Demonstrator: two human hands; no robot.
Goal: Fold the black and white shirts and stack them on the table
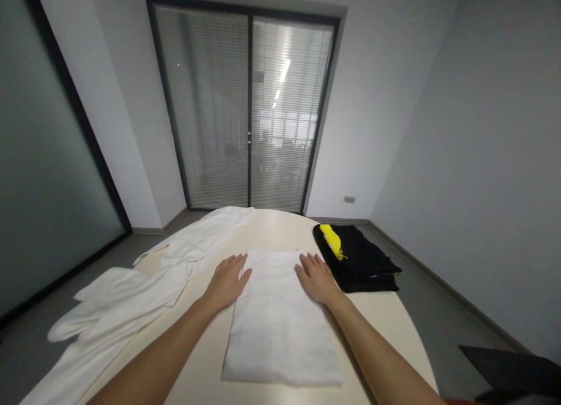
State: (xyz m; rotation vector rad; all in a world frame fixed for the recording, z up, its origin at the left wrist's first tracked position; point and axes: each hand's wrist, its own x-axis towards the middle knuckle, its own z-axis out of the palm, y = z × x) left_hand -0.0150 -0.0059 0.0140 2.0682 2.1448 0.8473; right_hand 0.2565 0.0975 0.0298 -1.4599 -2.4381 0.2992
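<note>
A white garment (pixel 283 323), folded into a flat rectangle, lies in front of me on the table. My left hand (pixel 228 281) rests at its far left edge, fingers stretched out and palm down. At the far right edge, my right hand (pixel 319 278) lies flat with its fingers spread, partly over the cloth. Neither hand grips anything. Just beyond my right hand is a stack of folded black garments (pixel 357 253), the top one with a yellow print. Loose white clothing (pixel 144 294) spreads unfolded to the left of my left arm.
The pale round-edged table (pixel 276 227) carries all the clothing. The loose white clothing hangs over its left edge. Beyond stand glass doors with blinds (pixel 245 113). A dark object (pixel 512 370), its kind unclear, is at the lower right beside the table.
</note>
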